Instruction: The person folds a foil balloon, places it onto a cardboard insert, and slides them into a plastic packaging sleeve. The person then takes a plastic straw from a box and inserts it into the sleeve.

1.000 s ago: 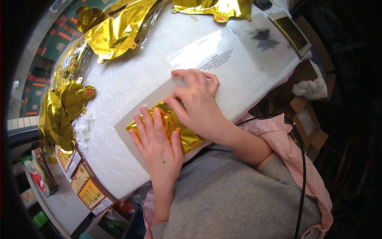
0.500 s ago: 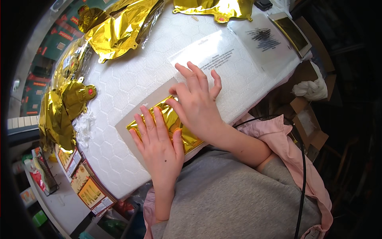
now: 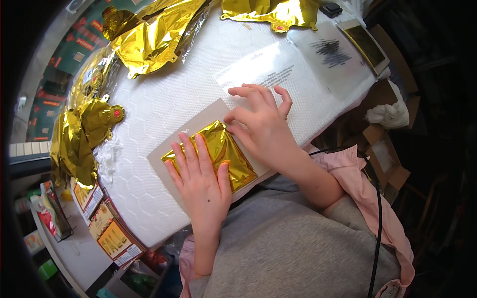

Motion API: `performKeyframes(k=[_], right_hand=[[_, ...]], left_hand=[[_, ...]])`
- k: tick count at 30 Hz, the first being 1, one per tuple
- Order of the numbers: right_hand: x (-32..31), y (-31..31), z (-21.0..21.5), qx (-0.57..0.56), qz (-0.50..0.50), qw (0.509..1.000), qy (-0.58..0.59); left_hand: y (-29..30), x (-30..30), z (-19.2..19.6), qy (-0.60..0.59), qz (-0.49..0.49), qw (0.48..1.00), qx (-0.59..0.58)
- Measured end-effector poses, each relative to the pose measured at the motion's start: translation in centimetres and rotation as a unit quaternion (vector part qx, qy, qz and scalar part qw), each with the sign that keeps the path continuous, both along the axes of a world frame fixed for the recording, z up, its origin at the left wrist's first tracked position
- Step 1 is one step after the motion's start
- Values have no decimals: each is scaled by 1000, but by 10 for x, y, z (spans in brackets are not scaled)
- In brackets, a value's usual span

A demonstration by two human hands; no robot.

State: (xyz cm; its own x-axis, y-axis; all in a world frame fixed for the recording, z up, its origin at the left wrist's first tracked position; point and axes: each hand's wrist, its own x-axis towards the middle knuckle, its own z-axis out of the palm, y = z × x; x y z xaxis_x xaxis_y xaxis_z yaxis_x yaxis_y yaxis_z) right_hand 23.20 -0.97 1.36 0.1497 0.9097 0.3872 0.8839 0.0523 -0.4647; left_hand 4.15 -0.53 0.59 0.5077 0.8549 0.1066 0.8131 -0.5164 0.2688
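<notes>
Right fingers (image 3: 242,114) shifted rightward, apparently baring more gold foil (image 3: 231,155).

A flat grey rectangular card (image 3: 199,120) is lying on the white quilted surface (image 3: 136,136). A folded gold foil piece (image 3: 239,170) is resting on the card, partly under the left hand (image 3: 204,185). Behind the card, a clear rectangular plastic sheet (image 3: 248,68) is lying; left of it, a crumpled gold foil balloon (image 3: 79,141).

Bright on my white quilted cloth (image 3: 136,131); glare whitens clear plastic bag (image 3: 251,64), glints on gold foil balloon (image 3: 149,47). Right side dim. Fisheye bends edges, corners dark. My left hand (image 3: 202,186) fairly sharp.
</notes>
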Motion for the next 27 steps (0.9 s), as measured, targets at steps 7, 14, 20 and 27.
performKeyframes(k=[7, 14, 20, 27], right_hand=[[6, -10, 2, -33, 71, 994, 78], [-5, -8, -1, -14, 77, 993, 88], [-14, -5, 4, 11, 5, 995, 99], [-15, -5, 0, 23, 13, 996, 87]], left_hand=[[2, -5, 5, -8, -22, 999, -29], [1, -1, 11, -17, -38, 999, -35], [1, -5, 6, 11, -40, 999, -24], [2, -6, 5, 18, -39, 999, -29]])
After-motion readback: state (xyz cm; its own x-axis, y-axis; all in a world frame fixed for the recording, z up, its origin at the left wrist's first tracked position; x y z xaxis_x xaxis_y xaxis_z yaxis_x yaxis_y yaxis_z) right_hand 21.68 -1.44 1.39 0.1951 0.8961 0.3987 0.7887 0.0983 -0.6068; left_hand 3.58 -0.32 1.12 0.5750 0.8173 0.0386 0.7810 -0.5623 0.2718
